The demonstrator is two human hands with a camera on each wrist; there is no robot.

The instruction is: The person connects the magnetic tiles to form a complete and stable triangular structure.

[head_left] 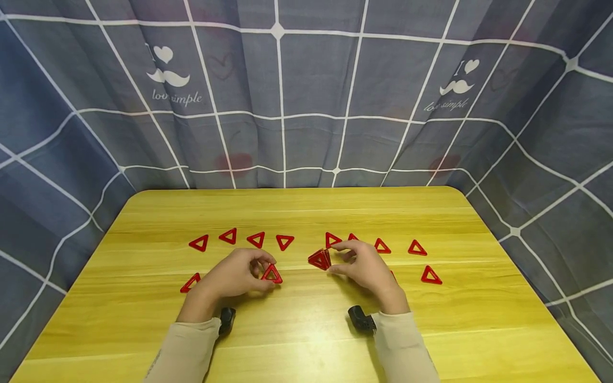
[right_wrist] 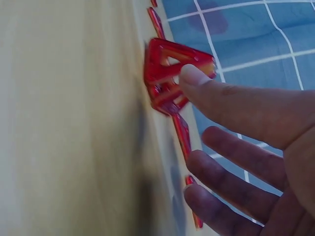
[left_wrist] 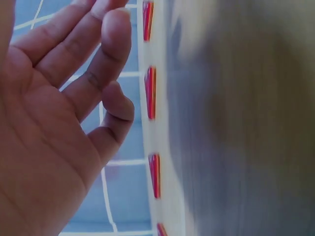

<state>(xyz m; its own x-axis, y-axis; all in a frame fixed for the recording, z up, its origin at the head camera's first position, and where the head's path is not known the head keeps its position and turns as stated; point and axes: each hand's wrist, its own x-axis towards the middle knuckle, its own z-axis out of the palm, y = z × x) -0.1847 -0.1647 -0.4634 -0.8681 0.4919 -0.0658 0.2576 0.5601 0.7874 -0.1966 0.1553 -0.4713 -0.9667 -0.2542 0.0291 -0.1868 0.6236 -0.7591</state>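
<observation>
Left hand [head_left: 239, 272] pinches a single red triangle [head_left: 276, 273], left of bench centre. Right hand [head_left: 366, 268] pinches the right side of the red cluster [head_left: 320, 259], several triangles set at angles to one another, just right of centre. Gap between cluster and held triangle; can't tell if either touches the bench [head_left: 287, 340].

Only the head view gets both grips. The held triangle is out of the left wrist view, which has palm, bent fingers and some far-left triangles [head_left: 262, 240] edge-on, thin and low. Right wrist view adds the thumb [right_wrist: 231, 101] tip over one cluster face, other fingers loosely bent alongside. Head view alone gives the full spread: four far left, one near left by the wrist, the right-hand triangles [head_left: 417, 252] in a loose arc, partly behind the hand.

Pieces look like glossy translucent plastic: hollow frames, orange tint at edges. Bench is yellow wood grain, far corners rounded. Curtain [head_left: 311, 80] behind: creased blue-grey cloth, white grid. Beige sleeves [head_left: 187, 346], black units [head_left: 360, 319] at both wrists.
</observation>
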